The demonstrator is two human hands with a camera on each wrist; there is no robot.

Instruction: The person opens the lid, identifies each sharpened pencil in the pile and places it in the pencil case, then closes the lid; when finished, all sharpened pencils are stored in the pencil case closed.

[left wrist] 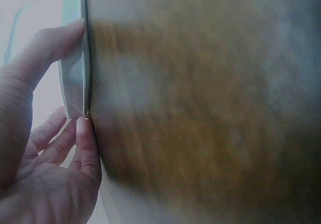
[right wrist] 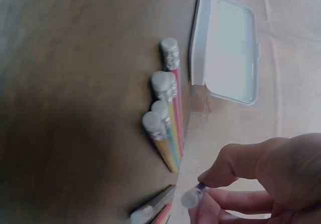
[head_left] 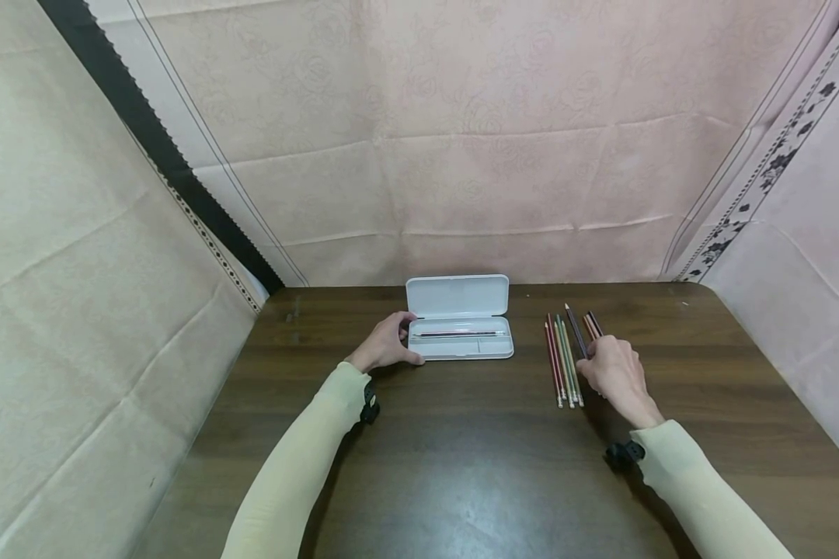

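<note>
A white pencil case point(head_left: 460, 349) lies with its lid point(head_left: 457, 296) raised, and a slim dark pencil point(head_left: 454, 335) rests inside it. My left hand point(head_left: 384, 344) grips the case's left end, thumb at the front edge and fingers round the side. To the right, my right hand point(head_left: 614, 371) pinches a dark pencil point(head_left: 576, 330) between thumb and fingers; its white eraser end point(right wrist: 191, 199) shows in the right wrist view. Just left of that hand lies a row of red, green and yellowish pencils point(head_left: 563, 361), their eraser ends toward me. More pencils point(head_left: 592, 324) stick out beyond the hand, partly hidden by it.
Everything is on a brown wooden table point(head_left: 475, 458). Pale patterned cloth point(head_left: 489, 155) hangs behind the table's far edge, with more cloth along the left point(head_left: 112, 326) and right point(head_left: 811, 256) sides. Each wrist wears a small black camera.
</note>
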